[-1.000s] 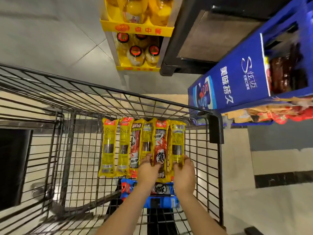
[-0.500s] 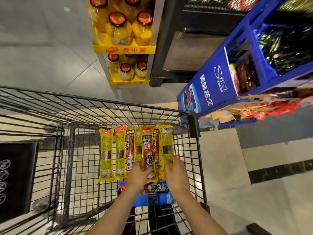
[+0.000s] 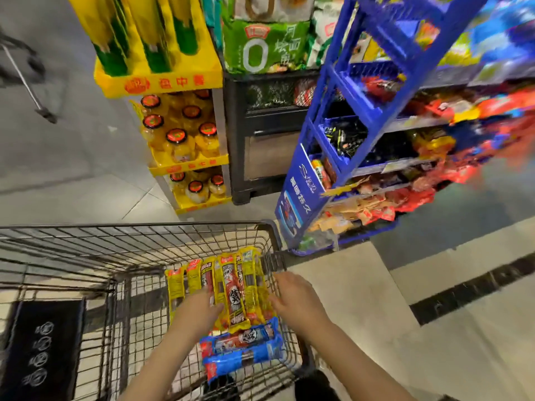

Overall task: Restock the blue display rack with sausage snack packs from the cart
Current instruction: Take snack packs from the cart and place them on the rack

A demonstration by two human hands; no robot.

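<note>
Several yellow sausage snack packs (image 3: 231, 285) lie side by side in the wire cart (image 3: 139, 228), near its right wall. Blue sausage packs (image 3: 246, 350) lie just below them. My left hand (image 3: 197, 312) grips the lower ends of the yellow packs, its fingers tucked in among them. To the right of the bunch, my right hand (image 3: 295, 299) has its fingers spread, the fingertips at the edge of the rightmost pack. The blue display rack (image 3: 359, 117) stands beyond the cart's right corner, its tiers holding dark and red snack packs.
A yellow stand of orange bottled drinks (image 3: 185, 140) stands ahead of the cart. A black crate unit (image 3: 260, 134) sits between it and the blue rack. Store shelves with red packets (image 3: 434, 180) run behind the rack. Tiled floor lies to the right.
The view has tilted up, showing more of the rack and shelves. My right hand has come off the yellow packs and moved right; my left hand still holds them.
</note>
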